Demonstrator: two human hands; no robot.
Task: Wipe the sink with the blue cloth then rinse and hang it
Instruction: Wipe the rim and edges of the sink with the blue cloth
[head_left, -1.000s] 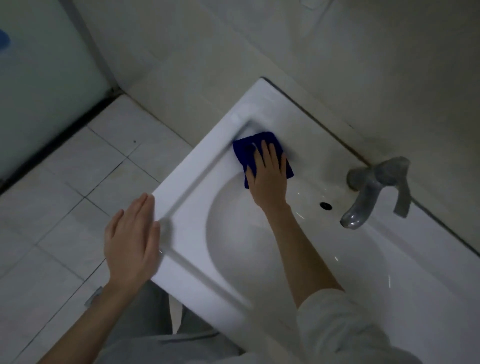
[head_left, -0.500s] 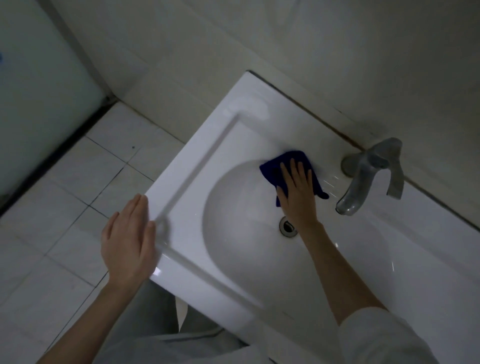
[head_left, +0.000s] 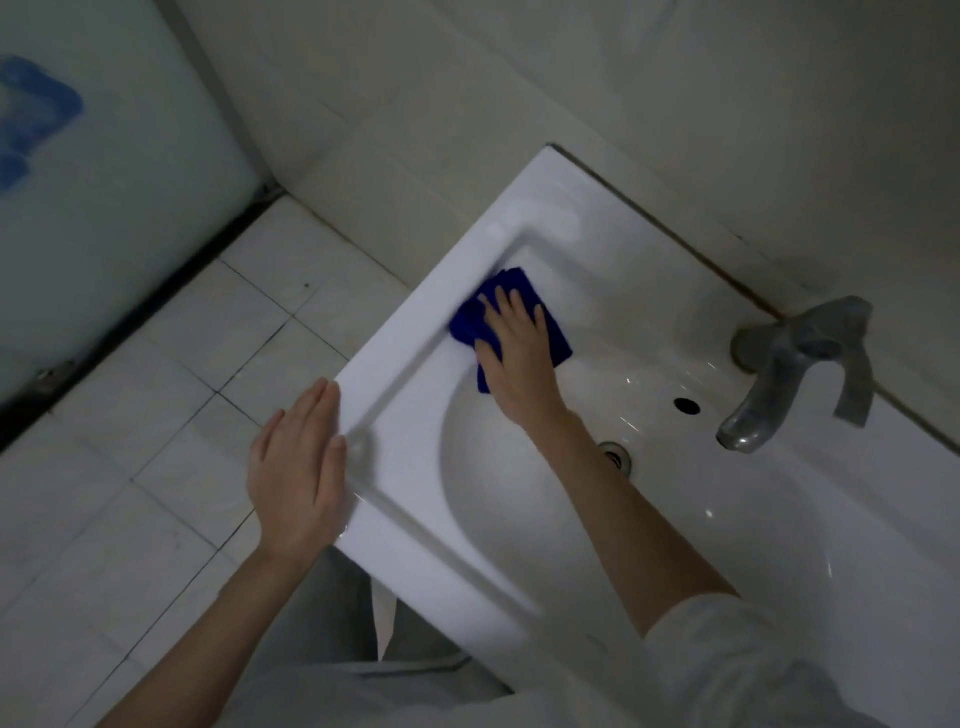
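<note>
A white ceramic sink fills the right half of the view. The folded blue cloth lies on the sink's flat ledge near its far left corner, just above the bowl. My right hand presses flat on the cloth with straight fingers and covers most of it. My left hand rests with straight fingers against the sink's left outer edge near the front corner. The drain sits in the bowl, partly behind my right forearm.
A grey metal tap stands at the sink's back edge, right of the overflow hole. Tiled wall runs behind the sink. White floor tiles lie to the left, with a frosted door panel at the far left.
My right hand slid the cloth from the back of the bowl beside the tap back to the left ledge near the corner. The left hand stayed on the sink's edge.
</note>
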